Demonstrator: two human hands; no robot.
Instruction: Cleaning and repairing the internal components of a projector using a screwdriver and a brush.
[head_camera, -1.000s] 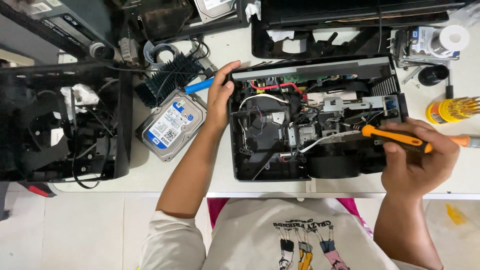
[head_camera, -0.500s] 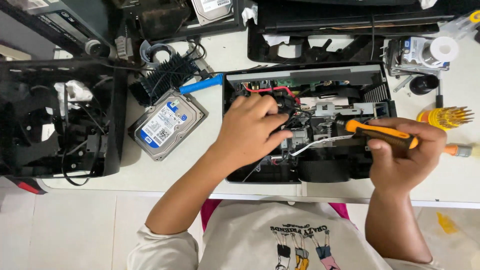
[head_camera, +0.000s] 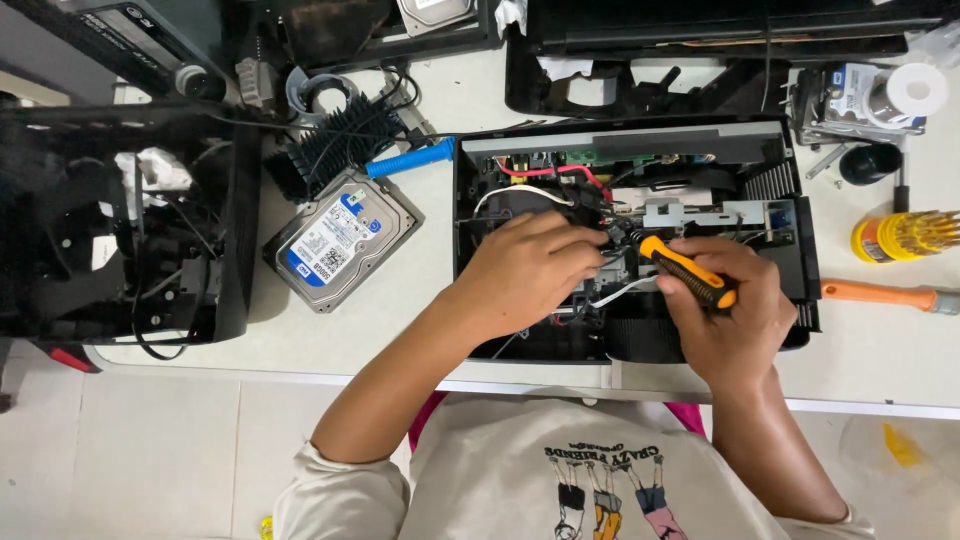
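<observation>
Screwdriver, orange-black handle, clenched in right hand, tip angled into opened black device on tabletop; left hand presses fingers inside, apparently steadying parts. Hard drive lies left.

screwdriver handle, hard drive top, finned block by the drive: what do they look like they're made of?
Screwdriver in the right hand: orange and black handle, likely moulded plastic with rubbery grip, matte. Hard drive: bare silvery metal lid, dull sheen, with a paper or film label. Finned block: thin parallel black fins, probably an anodised aluminium heatsink, though black plastic can't be ruled out.
</observation>
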